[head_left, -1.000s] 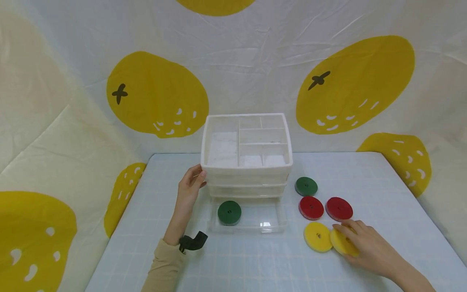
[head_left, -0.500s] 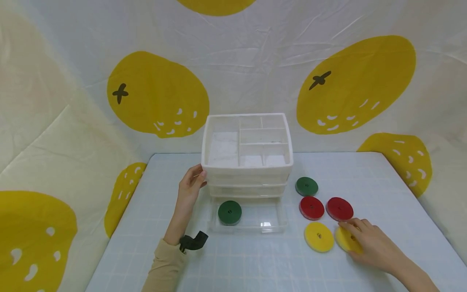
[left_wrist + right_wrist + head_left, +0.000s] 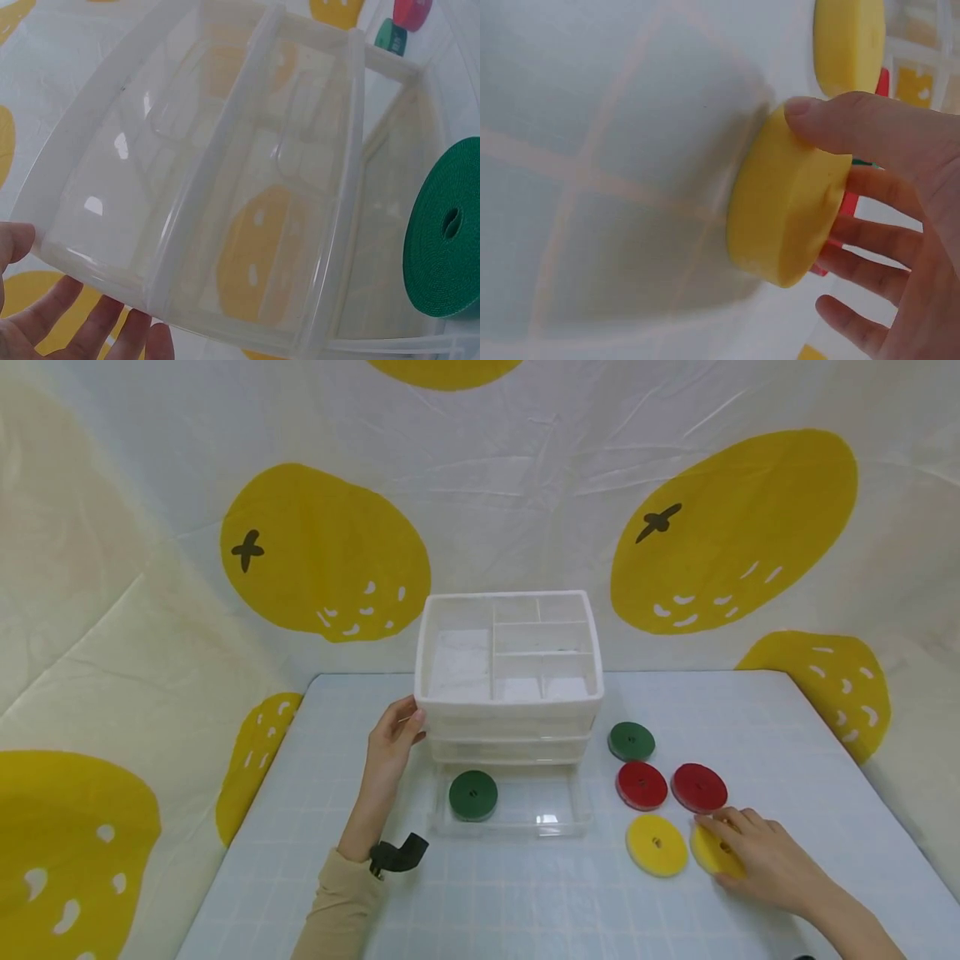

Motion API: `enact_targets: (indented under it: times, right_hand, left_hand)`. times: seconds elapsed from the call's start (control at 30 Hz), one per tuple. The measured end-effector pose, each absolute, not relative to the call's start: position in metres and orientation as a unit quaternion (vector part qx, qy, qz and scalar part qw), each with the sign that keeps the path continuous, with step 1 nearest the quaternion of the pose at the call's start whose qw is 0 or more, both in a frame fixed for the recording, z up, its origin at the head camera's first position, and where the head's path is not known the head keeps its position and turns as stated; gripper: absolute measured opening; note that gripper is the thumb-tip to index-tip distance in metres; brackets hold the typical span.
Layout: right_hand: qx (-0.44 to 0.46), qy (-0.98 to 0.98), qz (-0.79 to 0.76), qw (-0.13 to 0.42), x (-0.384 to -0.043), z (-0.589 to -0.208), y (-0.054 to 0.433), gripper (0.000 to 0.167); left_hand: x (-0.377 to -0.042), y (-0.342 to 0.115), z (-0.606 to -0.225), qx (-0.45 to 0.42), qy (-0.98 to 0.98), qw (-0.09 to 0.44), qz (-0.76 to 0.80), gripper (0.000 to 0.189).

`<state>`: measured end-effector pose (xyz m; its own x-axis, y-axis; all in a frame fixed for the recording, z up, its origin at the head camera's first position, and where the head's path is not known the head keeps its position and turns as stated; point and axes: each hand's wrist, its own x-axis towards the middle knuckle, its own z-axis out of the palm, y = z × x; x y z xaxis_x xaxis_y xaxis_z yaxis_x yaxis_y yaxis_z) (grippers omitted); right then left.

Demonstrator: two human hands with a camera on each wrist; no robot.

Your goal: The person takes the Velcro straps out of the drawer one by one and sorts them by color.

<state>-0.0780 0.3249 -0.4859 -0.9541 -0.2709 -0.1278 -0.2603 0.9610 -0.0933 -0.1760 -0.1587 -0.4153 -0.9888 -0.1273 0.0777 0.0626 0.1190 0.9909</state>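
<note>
My left hand [image 3: 393, 728] holds the left side of a white plastic drawer unit [image 3: 516, 703], its thumb at the front corner and its fingers along the side in the left wrist view. The clear bottom drawer [image 3: 510, 831] is pulled out, and a green roll of hook-and-loop tape [image 3: 473, 796] lies flat in its left part. Over on the right, my right hand [image 3: 776, 864] grips a yellow tape roll [image 3: 780, 202] at its edge, between thumb and fingers. A second yellow roll [image 3: 657, 845] lies just left of it, with a small gap between them.
Two red rolls [image 3: 641, 786] lie side by side beyond the yellow ones. Another green roll [image 3: 631, 741] lies behind them, right of the drawer unit. A patterned cloth [image 3: 525, 493] hangs behind the table [image 3: 480, 910].
My right hand has shifted slightly right with its yellow roll, parting it from the other yellow one, and has stayed almost still since. The left hand keeps its place on the drawer unit.
</note>
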Motion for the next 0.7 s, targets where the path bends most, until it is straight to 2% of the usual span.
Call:
enact_targets:
  times: [0.17, 0.37, 0.7]
  right_hand:
    - [-0.140, 0.987, -0.049, 0.055, -0.079, -0.478, 0.321, 0.071]
    - [-0.143, 0.986, -0.071, 0.041, -0.083, -0.460, 0.306, 0.059]
    - [-0.180, 0.977, -0.116, -0.014, -0.090, -0.434, 0.259, 0.047]
  left_hand:
    - [-0.176, -0.158, -0.415, 0.024, -0.745, 0.072, -0.663, 0.038]
    - [-0.175, -0.158, -0.415, 0.027, -0.748, 0.070, -0.659, 0.039]
    - [-0.176, -0.159, -0.415, 0.022, -0.747, 0.068, -0.661, 0.039]
